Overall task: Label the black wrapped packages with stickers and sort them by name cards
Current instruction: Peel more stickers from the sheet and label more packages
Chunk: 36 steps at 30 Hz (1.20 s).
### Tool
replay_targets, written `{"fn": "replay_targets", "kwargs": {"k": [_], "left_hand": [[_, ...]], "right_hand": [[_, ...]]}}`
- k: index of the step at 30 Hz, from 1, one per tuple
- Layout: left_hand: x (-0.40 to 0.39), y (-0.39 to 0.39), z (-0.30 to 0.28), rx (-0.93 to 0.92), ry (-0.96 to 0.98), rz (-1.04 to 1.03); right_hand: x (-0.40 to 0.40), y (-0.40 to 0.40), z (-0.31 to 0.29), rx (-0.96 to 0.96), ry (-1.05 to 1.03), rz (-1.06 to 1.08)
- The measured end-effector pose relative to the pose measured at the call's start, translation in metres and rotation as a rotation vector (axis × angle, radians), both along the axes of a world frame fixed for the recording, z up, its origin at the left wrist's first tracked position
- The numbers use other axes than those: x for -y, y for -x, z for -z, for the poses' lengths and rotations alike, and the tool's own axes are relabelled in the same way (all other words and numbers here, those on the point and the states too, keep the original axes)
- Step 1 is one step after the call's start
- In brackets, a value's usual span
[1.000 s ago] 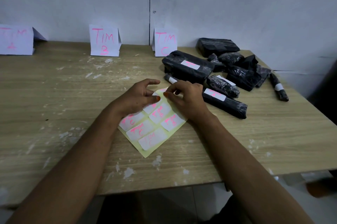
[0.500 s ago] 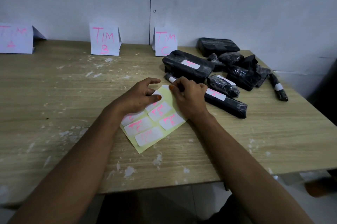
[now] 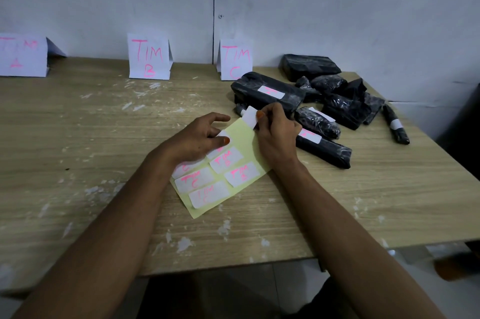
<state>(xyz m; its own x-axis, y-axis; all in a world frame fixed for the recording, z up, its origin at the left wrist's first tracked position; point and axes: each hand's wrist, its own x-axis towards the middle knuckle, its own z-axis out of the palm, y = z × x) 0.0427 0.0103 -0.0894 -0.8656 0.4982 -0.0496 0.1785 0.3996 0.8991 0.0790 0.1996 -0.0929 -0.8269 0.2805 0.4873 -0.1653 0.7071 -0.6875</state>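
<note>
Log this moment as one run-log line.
right hand: peeling sticker | left hand: pressing sticker sheet | packages: unsorted

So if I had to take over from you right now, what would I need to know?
Right hand: pinching a sticker just peeled up off the yellow sheet.
Left hand: fingers pressing the sheet flat on the table.
Sheet: still holds several TIM B and TIM C stickers.
Packages: all piled at the right, beside the TIM C card. A few already carry stickers; some show none.
Cards TIM A and TIM B: no packages in front of them.
Left to do: stick this one on, label the rest, then sort each to its card.
</note>
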Motion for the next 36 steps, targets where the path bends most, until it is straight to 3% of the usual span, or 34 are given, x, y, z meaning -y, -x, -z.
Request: {"fn": "replay_targets", "kwargs": {"k": [7,20,30,36], "left_hand": [[-0.0005,-0.0035,0.0003,-0.061,0.067,-0.007],[0.0012,-0.0013,0.0018,-0.155,0.219,-0.047],[0.0028,-0.0026,0.0018,-0.198,0.245,-0.069],[0.0024,-0.005,-0.001,-0.229,0.262,-0.084]], "right_hand": [[0.0012,0.0013,0.0006,-0.09,0.152,0.033],[-0.0002,0.0074,0.0048,-0.075,0.407,0.114],[0.0035,0.0049,0.0029,-0.26,0.398,0.143],[0.0026,0.0026,-0.0006,-0.272,0.467,0.107]]}}
